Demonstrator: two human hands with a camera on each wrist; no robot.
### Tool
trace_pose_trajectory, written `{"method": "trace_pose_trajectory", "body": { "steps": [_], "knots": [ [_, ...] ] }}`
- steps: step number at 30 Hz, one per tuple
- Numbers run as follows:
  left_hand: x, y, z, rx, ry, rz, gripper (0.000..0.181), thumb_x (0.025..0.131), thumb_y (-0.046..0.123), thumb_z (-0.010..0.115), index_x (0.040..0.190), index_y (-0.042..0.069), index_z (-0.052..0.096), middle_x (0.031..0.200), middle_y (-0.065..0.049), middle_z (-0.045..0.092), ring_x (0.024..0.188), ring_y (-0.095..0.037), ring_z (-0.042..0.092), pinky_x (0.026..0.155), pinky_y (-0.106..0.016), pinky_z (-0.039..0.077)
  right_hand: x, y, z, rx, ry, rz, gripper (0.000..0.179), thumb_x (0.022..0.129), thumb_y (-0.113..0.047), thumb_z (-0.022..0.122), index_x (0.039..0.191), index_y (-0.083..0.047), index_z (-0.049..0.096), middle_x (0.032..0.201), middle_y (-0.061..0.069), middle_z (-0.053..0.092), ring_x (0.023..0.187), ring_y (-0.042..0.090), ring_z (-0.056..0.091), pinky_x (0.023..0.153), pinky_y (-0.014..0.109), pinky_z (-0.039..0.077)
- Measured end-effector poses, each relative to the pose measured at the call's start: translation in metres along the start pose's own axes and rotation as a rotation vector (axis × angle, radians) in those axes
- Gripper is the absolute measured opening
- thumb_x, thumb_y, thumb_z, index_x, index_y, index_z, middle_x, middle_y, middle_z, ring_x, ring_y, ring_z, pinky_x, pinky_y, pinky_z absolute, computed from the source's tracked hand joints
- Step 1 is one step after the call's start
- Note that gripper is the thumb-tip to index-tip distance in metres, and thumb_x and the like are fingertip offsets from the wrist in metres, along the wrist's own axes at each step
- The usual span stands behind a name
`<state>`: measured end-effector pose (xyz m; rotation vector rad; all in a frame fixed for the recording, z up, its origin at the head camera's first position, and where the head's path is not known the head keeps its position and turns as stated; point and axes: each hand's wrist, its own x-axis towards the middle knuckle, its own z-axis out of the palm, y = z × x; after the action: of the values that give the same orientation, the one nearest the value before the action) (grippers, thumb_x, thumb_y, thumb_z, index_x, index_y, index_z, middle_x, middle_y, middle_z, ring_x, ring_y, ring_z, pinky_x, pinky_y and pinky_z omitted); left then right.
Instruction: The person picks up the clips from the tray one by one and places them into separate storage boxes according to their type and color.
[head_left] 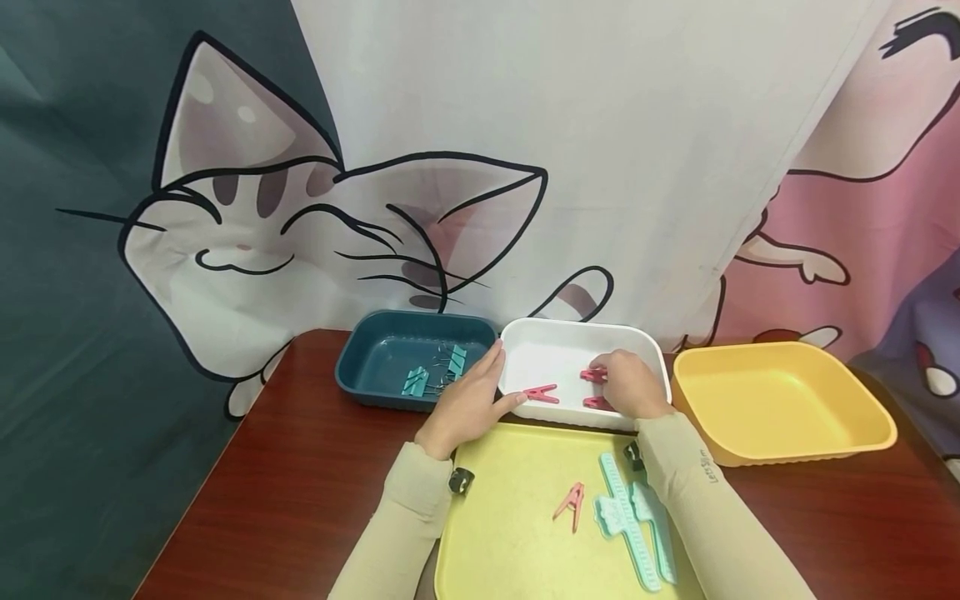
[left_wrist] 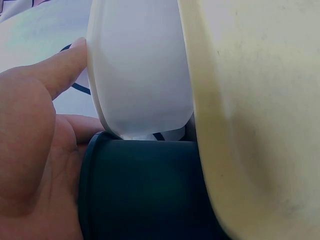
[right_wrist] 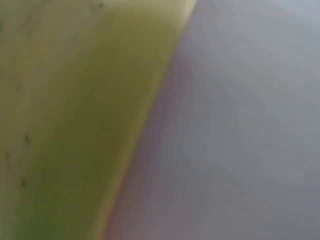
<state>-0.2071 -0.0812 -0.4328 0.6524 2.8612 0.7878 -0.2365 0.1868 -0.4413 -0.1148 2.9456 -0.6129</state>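
Observation:
My left hand lies over the place where the blue bin meets the white bin, its fingers straight and its thumb stretched toward the white bin's near rim. In the left wrist view, a finger of this hand touches the white bin's rim. My right hand reaches down into the white bin with bent fingers. One pink clothespin lies at its fingertips and a second clothespin pokes out beneath it; the hidden fingertips leave the grip unclear. A third clothespin lies near my left thumb.
Teal binder clips lie in the blue bin. A yellow bin stands at the right. On the pale yellow tray in front are a pink clothespin and mint-green sealing clips. A printed curtain hangs behind the table.

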Motion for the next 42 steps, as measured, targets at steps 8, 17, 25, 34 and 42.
{"method": "trace_pose_trajectory", "body": {
  "steps": [8,17,25,34,42],
  "knots": [
    [0.0,0.0,0.001,0.007,0.006,0.005,0.083,0.1,0.049,0.057,0.158,0.0,0.024,0.168,-0.008,0.013,0.151,-0.029,0.024,0.115,-0.049,0.034,-0.004,-0.001,-0.002,0.018,0.043,-0.018,0.034,0.088,0.006,0.062,0.121,0.002,0.07,0.122,0.023,0.065,0.116,0.039,0.057,0.11,0.057,0.037],
    [0.0,0.0,0.0,0.005,0.01,0.007,0.082,0.1,0.049,0.057,0.158,0.001,0.023,0.168,-0.007,0.013,0.151,-0.029,0.024,0.115,-0.05,0.034,-0.009,-0.008,-0.011,0.05,0.076,-0.033,0.031,0.091,0.004,0.062,0.121,0.002,0.07,0.124,0.025,0.062,0.115,0.04,0.056,0.109,0.057,0.038],
    [0.0,0.001,0.0,0.006,0.006,0.007,0.082,0.1,0.049,0.057,0.158,0.0,0.024,0.168,-0.008,0.014,0.151,-0.028,0.024,0.115,-0.05,0.034,-0.018,-0.015,-0.022,0.023,0.132,-0.108,0.029,0.09,0.007,0.063,0.118,0.003,0.071,0.123,0.025,0.063,0.118,0.041,0.056,0.108,0.055,0.039],
    [-0.001,0.001,0.0,0.002,0.007,0.013,0.082,0.101,0.048,0.057,0.158,0.0,0.024,0.168,-0.008,0.013,0.151,-0.03,0.024,0.116,-0.049,0.032,-0.031,-0.024,-0.031,0.012,0.195,-0.182,0.028,0.089,0.007,0.066,0.115,0.003,0.072,0.122,0.026,0.064,0.117,0.042,0.057,0.106,0.055,0.042],
    [-0.001,0.001,0.0,-0.008,0.002,-0.001,0.082,0.1,0.048,0.057,0.158,0.001,0.023,0.168,-0.006,0.013,0.151,-0.029,0.023,0.116,-0.05,0.032,-0.045,-0.033,-0.037,0.024,0.208,-0.223,0.029,0.087,0.007,0.07,0.115,0.002,0.072,0.121,0.024,0.063,0.115,0.041,0.057,0.103,0.055,0.045]
  ]
}}
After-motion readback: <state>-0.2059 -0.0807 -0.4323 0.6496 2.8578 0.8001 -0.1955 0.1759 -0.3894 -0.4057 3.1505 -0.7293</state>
